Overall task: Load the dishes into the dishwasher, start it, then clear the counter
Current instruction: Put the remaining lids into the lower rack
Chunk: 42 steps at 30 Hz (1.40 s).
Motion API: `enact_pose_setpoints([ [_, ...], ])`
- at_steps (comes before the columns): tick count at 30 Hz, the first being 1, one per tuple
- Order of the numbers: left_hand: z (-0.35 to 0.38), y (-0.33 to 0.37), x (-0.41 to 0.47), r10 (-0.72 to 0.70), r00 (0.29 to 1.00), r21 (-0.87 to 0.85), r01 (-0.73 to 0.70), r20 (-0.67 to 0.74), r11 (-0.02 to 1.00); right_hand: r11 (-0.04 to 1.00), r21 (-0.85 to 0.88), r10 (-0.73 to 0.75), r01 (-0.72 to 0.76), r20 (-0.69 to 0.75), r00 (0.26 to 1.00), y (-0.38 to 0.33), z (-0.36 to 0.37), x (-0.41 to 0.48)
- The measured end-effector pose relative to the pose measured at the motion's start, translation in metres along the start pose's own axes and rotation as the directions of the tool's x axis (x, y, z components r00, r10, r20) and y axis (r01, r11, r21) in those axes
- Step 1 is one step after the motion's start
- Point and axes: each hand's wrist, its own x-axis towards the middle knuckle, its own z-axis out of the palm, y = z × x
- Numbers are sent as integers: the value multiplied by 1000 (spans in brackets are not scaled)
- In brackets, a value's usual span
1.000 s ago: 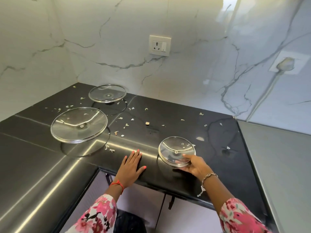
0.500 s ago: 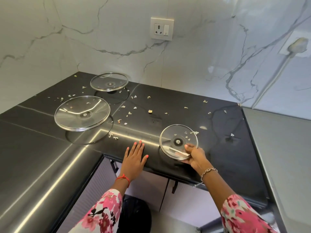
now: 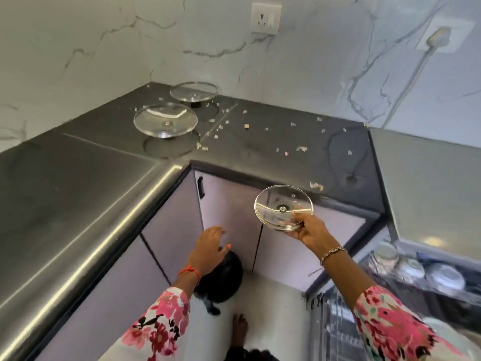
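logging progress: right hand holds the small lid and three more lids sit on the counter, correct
No. The head view shows two more lids on the counter, a near lid and a far lid, not three. The right hand does hold the small lid.

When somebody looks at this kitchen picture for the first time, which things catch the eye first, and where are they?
First, the small glass lid that the right hand pinches by its rim, in the air before the cabinet doors. Next, on the black counter in the corner, a big lid and a far lid rest knob-down, with pale scraps scattered around them.
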Motion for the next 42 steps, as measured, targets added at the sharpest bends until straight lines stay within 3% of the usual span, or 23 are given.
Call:
enact_pose_setpoints([
  [5,46,11,-140,-82,974,-9,85,213,996,991,26,133,-131,-130,983,115,-74,-88],
  [9,72,33,-236,-106,929,8,110,356,994,963,43,266,-265,-280,922,191,-138,-156],
  [17,130,90,-344,-93,860,79,61,503,995,935,-180,183,-305,-492,851,255,-256,-273],
  [23,187,164,-387,-102,814,66,78,572,995,945,-171,123,-279,-603,788,272,-358,-317],
  [31,256,286,-412,-124,813,-3,152,569,988,897,-312,51,-312,-630,775,268,-519,-317],
  [42,308,356,-374,-90,788,-7,119,609,993,852,-480,-136,-209,-588,797,175,-564,-334],
])
